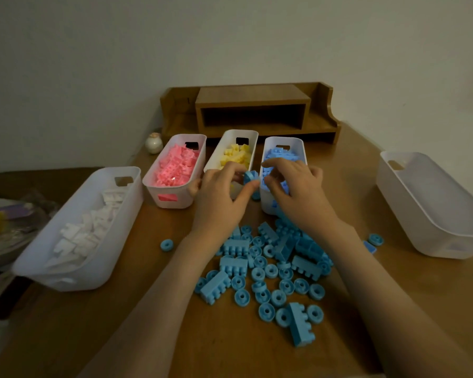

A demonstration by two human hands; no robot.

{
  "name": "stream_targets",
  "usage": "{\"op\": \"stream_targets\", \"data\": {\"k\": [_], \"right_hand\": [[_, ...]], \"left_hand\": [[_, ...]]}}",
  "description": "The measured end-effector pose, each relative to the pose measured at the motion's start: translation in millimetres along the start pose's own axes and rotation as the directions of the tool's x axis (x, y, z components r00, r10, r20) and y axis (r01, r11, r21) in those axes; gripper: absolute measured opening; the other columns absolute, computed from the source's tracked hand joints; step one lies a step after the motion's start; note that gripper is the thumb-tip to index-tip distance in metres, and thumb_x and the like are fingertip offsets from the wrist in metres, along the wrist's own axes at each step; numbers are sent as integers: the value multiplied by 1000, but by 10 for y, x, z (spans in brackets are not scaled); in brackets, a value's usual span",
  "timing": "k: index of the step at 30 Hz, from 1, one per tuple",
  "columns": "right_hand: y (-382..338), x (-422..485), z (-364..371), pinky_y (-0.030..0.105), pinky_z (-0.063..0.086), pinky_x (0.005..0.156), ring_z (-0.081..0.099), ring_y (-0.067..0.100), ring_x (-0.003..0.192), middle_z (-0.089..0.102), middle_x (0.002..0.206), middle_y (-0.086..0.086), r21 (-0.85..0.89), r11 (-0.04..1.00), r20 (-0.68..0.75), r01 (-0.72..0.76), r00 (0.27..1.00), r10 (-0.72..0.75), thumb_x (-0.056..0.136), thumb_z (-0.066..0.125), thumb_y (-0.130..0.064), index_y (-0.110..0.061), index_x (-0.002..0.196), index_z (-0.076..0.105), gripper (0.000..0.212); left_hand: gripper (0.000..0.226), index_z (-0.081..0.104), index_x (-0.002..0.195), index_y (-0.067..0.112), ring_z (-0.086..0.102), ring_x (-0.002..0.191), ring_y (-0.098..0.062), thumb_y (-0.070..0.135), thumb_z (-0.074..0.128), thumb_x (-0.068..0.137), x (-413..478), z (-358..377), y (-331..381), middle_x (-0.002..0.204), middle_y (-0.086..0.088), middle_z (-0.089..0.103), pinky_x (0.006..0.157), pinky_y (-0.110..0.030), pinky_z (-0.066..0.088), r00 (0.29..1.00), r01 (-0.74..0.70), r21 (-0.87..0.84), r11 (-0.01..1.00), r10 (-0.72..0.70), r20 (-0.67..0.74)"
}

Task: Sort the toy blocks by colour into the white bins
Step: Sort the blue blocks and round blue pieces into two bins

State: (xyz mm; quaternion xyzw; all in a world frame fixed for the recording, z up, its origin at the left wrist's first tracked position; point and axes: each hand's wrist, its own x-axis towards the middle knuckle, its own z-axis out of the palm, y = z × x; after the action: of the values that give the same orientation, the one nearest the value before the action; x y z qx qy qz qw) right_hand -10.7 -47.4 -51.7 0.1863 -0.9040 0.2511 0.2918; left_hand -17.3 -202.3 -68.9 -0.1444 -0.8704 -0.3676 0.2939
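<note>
On the wooden surface (153, 309): loose pile of light-blue plastic blocks (268, 268).
Left hand (219, 192): pinches one blue studded block (250, 177), raised between the yellow-filled white bin (216, 156) and the blue-filled white bin (265, 205).
Right hand (295, 186): fingers curled beside that block; grip cannot be told.
Left of those: pink-filled white bin (172, 203).

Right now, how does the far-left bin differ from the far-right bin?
The far-left bin holds white blocks; the far-right bin shows no blocks inside. The far-left bin sits close beside the pink-block bin; the far-right bin stands apart from the others. Both are white, long, with a handle slot.
</note>
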Motion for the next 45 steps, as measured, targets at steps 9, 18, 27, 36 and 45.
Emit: {"op": "stream_targets", "data": {"k": [9,18,27,36,45], "right_hand": [[-28,-36,42,31,23,83,54,19,93,63,98,-4,18,992,117,122,985,-123,88,50,-27,-18,116,58,30],[7,-29,88,27,21,82,52,20,97,61,100,-2,-12,996,72,87,994,-86,92,56,-20,-16,115,57,24],[65,-22,89,32,16,93,43,20,120,58,123,0,-140,971,53,-193,978,202,97,40,-30,-22,138,38,42],[-20,-76,158,36,14,101,43,19,120,55,123,-2,-219,974,142,-61,985,94,94,45,-40,-21,136,41,46],[266,74,-223,33,38,93,46,21,119,51,128,5,85,963,125,-255,962,243,92,39,-4,-16,131,47,41]], "left_hand": [[12,57,98,21,64,88,-6,30,60,90,-28,-35,83,92,7,69,81,-32,52,925,360,-403,842,-263,275],[5,57,89,19,66,84,-12,23,57,93,17,-87,102,80,6,69,83,-39,51,905,423,-477,770,-333,265],[20,55,112,21,53,95,-17,26,49,94,-52,-41,-51,70,13,48,85,-34,25,963,-6,219,976,-53,264],[16,61,105,14,49,88,-17,17,52,92,-41,-22,-55,82,11,43,73,-28,35,961,-101,159,982,55,272],[41,42,134,30,54,69,-10,23,51,94,23,11,125,81,6,59,54,-27,39,911,-203,174,964,121,395]]}}
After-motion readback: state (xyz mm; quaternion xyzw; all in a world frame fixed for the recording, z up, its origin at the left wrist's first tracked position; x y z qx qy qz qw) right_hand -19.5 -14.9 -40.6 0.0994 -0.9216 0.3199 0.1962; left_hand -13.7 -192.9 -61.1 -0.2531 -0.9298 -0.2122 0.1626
